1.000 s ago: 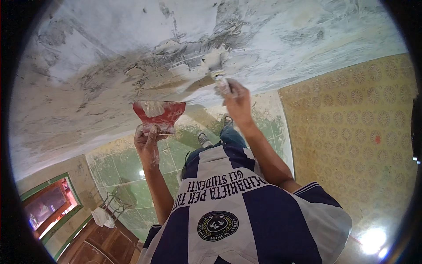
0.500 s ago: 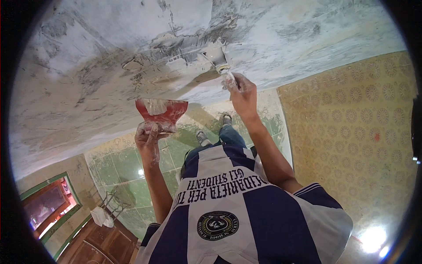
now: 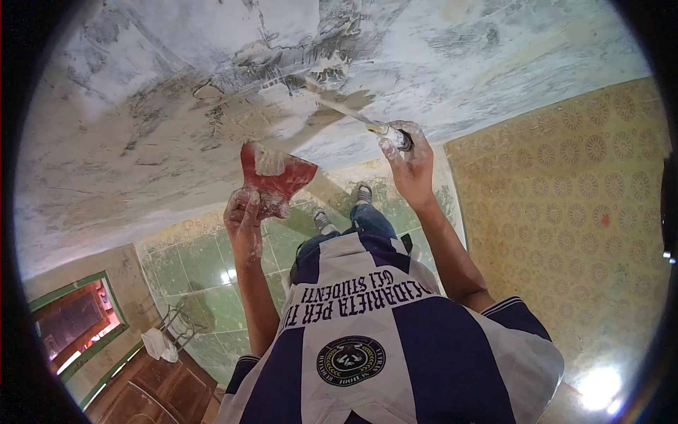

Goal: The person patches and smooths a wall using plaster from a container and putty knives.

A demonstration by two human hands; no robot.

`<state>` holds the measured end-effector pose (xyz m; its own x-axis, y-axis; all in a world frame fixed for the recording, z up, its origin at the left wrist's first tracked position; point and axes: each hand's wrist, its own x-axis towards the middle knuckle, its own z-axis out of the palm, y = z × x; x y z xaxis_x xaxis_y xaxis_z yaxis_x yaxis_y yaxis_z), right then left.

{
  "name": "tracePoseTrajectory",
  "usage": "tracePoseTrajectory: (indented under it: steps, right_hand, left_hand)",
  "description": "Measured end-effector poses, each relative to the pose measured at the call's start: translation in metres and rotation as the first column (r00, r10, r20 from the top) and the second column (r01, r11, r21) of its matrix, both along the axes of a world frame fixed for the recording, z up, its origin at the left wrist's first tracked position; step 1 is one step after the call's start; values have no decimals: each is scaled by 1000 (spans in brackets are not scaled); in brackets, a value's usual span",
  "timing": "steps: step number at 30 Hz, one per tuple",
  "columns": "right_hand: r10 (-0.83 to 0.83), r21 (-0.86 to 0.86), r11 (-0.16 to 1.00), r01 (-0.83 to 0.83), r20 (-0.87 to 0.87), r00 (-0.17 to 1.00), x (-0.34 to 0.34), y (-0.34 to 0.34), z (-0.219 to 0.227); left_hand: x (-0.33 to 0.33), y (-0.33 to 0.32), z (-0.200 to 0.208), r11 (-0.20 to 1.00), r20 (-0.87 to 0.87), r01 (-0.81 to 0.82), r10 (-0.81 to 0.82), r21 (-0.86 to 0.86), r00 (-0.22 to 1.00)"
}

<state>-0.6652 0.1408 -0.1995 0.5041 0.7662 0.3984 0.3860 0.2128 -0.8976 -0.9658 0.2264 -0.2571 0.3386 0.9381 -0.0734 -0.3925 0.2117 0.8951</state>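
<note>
My left hand (image 3: 244,218) grips the lower edge of a red, flared plastic putty spreader (image 3: 291,178), thumb on its near face. A pale smear of putty (image 3: 270,163) sits on the spreader's upper left part. In my right hand (image 3: 412,161) is a putty knife (image 3: 345,109), its handle coated with dried white filler. The blade shows almost edge-on and points up and left toward the plastered wall (image 3: 162,134). Whether the blade's tip touches the wall I cannot tell. Both hands are dusted with filler.
Grey-white patches and rough dark spots cover the wall surface. Green tiles (image 3: 205,265) spattered with filler lie below, where my feet stand. To the right is a yellow patterned surface (image 3: 558,212). At lower left are a brown wooden door (image 3: 152,389) and a green-framed window (image 3: 78,318).
My right hand has moved a little right and down, turning the knife from flat against the wall to edge-on. The red spreader has shifted up and right and is now tilted.
</note>
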Motion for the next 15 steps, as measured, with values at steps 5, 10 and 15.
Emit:
tracePoseTrajectory:
  steps: [5, 10, 15]
  right_hand:
    - [29, 49, 998, -29, 1, 1000, 5, -2, 0]
    - [43, 98, 994, -54, 110, 993, 6, -7, 10]
    - [56, 107, 991, -79, 203, 978, 0, -9, 19]
  left_hand:
    - [11, -7, 19, 998, 17, -30, 31, -57, 999]
    - [12, -7, 16, 995, 207, 36, -16, -95, 978]
    - [16, -12, 26, 994, 267, 20, 10, -111, 964]
